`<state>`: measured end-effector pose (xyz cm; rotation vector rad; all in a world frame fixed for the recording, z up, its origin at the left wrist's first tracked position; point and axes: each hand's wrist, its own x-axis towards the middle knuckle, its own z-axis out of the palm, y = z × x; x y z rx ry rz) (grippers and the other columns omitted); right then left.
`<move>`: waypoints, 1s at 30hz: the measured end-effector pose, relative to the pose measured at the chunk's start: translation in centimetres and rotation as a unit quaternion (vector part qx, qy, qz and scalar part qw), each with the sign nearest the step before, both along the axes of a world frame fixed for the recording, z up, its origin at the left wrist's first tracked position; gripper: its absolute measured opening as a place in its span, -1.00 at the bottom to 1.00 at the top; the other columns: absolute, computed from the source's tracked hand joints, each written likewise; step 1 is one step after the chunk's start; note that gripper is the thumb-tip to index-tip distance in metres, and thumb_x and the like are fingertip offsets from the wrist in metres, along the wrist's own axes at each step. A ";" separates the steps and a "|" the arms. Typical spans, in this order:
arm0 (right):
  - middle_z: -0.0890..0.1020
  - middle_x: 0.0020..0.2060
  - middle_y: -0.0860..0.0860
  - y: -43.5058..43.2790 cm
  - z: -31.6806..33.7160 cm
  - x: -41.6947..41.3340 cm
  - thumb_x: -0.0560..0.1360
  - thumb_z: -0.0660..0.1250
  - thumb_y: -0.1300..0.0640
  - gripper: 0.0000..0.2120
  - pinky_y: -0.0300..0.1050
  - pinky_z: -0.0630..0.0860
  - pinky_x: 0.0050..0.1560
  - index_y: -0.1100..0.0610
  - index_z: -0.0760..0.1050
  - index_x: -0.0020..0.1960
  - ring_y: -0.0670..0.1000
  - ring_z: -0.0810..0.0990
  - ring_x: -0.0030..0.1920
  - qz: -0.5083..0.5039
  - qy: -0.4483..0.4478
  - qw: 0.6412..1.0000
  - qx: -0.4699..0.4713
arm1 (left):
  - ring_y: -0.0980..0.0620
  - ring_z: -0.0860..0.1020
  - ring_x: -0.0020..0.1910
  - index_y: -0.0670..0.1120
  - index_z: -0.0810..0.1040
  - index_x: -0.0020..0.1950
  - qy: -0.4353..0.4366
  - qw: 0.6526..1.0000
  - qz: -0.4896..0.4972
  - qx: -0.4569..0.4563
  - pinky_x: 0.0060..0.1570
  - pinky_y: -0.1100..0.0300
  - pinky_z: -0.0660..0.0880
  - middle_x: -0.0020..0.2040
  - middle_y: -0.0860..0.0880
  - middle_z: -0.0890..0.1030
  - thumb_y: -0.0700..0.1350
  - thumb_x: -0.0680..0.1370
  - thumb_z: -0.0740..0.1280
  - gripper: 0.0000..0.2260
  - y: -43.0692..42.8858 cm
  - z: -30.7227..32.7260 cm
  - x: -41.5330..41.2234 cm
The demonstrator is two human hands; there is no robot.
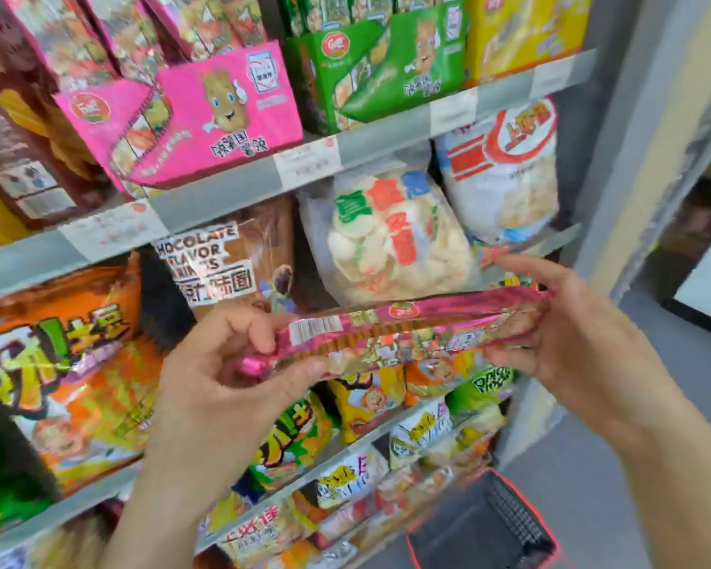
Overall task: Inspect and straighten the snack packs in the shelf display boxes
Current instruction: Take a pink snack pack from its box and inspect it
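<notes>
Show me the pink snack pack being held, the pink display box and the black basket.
pink snack pack [405, 327]: head view, middle of the wrapper.
pink display box [222, 110]: head view, front panel.
black basket [512, 517]: head view, dark mesh wall.

Packed shelves [222, 190], open aisle
Bags [386, 236] filled every tier; the floor [583, 498] at right was free except for a basket [501, 523].

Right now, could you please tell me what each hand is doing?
Left hand: closed, gripping the left end of the pink snack pack.
Right hand: closed, holding the same pack's right end.
</notes>
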<state>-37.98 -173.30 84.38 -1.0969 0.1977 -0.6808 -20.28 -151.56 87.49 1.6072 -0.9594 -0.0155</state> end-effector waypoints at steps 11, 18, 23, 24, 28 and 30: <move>0.70 -0.26 0.10 -3.2 -6.3 -8.1 0.30 0.35 -0.20 -0.63 -0.31 0.56 -0.34 0.04 0.69 -0.09 -0.02 0.66 -0.31 -0.035 0.258 0.964 -0.060 | 0.17 0.64 -0.10 0.08 0.40 -0.24 0.163 0.981 -0.104 0.001 -0.19 0.28 0.59 -0.02 0.09 0.68 -0.22 0.26 0.61 -0.59 -5.7 -7.9 -6.6; 0.63 -0.33 0.08 -7.4 -13.6 -13.1 0.34 0.37 -0.08 -0.69 -0.31 0.57 -0.33 0.15 0.67 -0.16 -0.10 0.58 -0.38 0.007 0.339 0.941 0.010 | 0.33 0.56 -0.06 0.47 0.40 0.23 0.061 0.964 -0.092 0.244 -0.13 0.55 0.39 0.02 0.33 0.56 -0.02 0.29 0.63 -0.32 -7.6 -16.7 -12.7; 0.57 -0.32 0.04 -8.3 -22.1 -14.5 0.54 0.32 0.07 -0.82 -0.40 0.49 -0.36 0.17 0.61 -0.05 -0.18 0.54 -0.40 -0.020 0.423 0.906 0.020 | 0.19 0.52 -0.22 0.13 0.66 0.06 0.021 0.927 -0.100 0.362 -0.21 0.37 0.38 -0.17 0.18 0.59 -0.05 0.37 0.54 -0.71 -8.9 -25.8 -15.1; 0.58 -0.29 0.05 -8.2 -24.6 -14.6 0.57 0.30 0.09 -0.83 -0.39 0.49 -0.36 0.18 0.59 0.00 -0.18 0.56 -0.39 -0.024 0.439 0.898 0.021 | 0.12 0.51 -0.21 0.10 0.66 0.04 0.001 0.915 -0.102 0.391 -0.21 0.30 0.36 -0.20 0.13 0.59 -0.06 0.38 0.54 -0.74 -9.1 -28.1 -15.3; 0.61 -0.16 0.07 -7.5 -35.6 -14.7 0.59 0.27 0.22 -0.91 -0.34 0.53 -0.35 0.09 0.54 0.03 -0.11 0.60 -0.30 -0.037 0.482 0.874 0.044 | 0.10 0.44 -0.25 0.11 0.66 0.01 0.029 0.870 -0.114 0.479 -0.28 0.35 0.26 -0.28 0.10 0.53 -0.04 0.42 0.50 -0.82 -9.0 -38.9 -15.0; 0.58 -0.16 0.07 -7.1 -42.1 -14.4 0.58 0.28 0.29 -0.87 -0.35 0.52 -0.33 0.10 0.53 0.02 -0.09 0.55 -0.27 -0.034 0.499 0.865 0.044 | 0.05 0.52 -0.24 0.13 0.66 0.03 0.079 0.853 -0.116 0.503 -0.25 0.25 0.35 -0.28 0.10 0.55 -0.04 0.43 0.49 -0.80 -8.5 -45.0 -14.8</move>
